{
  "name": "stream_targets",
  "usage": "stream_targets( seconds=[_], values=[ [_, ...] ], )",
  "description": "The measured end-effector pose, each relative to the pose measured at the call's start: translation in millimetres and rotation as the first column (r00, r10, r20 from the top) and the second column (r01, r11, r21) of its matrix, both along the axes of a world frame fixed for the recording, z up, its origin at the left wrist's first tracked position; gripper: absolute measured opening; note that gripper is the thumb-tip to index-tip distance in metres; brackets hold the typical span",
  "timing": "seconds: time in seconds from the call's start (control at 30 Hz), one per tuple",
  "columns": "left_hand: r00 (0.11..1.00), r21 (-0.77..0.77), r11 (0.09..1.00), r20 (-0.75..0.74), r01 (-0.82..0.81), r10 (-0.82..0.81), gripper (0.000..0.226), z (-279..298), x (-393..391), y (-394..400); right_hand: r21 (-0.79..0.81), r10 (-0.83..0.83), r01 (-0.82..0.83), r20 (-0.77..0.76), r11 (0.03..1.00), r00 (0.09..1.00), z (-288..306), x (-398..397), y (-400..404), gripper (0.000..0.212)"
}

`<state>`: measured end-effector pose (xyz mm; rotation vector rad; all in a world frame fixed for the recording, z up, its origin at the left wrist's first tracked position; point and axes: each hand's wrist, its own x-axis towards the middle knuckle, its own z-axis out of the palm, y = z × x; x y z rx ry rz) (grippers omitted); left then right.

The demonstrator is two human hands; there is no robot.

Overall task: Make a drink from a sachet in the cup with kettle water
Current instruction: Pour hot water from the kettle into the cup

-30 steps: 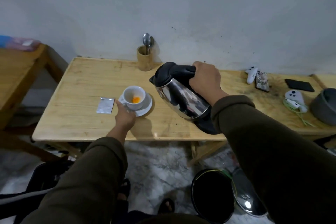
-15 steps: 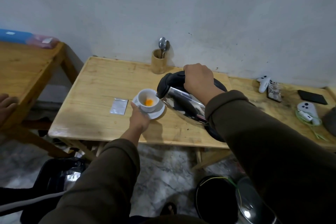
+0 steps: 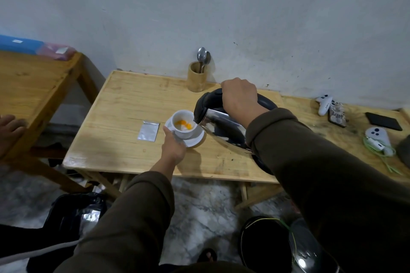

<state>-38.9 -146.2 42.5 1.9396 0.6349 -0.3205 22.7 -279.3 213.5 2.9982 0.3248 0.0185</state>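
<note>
A white cup (image 3: 185, 133) stands on a white saucer (image 3: 196, 138) on the wooden table (image 3: 124, 104). Orange powder lies in the cup, with pale liquid around it. My left hand (image 3: 174, 147) grips the saucer's near-left rim. My right hand (image 3: 240, 97) is closed on the black handle of a steel kettle (image 3: 221, 126), which is tilted with its spout over the cup's right rim. A flat silver sachet (image 3: 148, 131) lies on the table left of the cup.
A wooden holder with spoons (image 3: 197, 75) stands by the wall behind the kettle. White controllers (image 3: 324, 104), a phone (image 3: 383, 121) and a green cable (image 3: 381, 150) lie at the right. A second table (image 3: 33, 82) stands left, another person's hand (image 3: 10, 133) beside it. Pots (image 3: 266, 241) sit on the floor.
The kettle has moved left and tipped further, bringing its spout over the cup. Pale liquid now shows around the orange powder. My left hand stays on the saucer.
</note>
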Motion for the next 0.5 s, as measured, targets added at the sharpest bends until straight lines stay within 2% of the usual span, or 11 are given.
stream_targets(
  seconds=[0.5],
  values=[
    [1.000,-0.011,1.000,-0.009,-0.020,0.020,0.082,2.4,-0.3,-3.0,-0.028,-0.043,0.043,0.003,0.999,0.999,2.1,2.6,6.0,0.022]
  ],
)
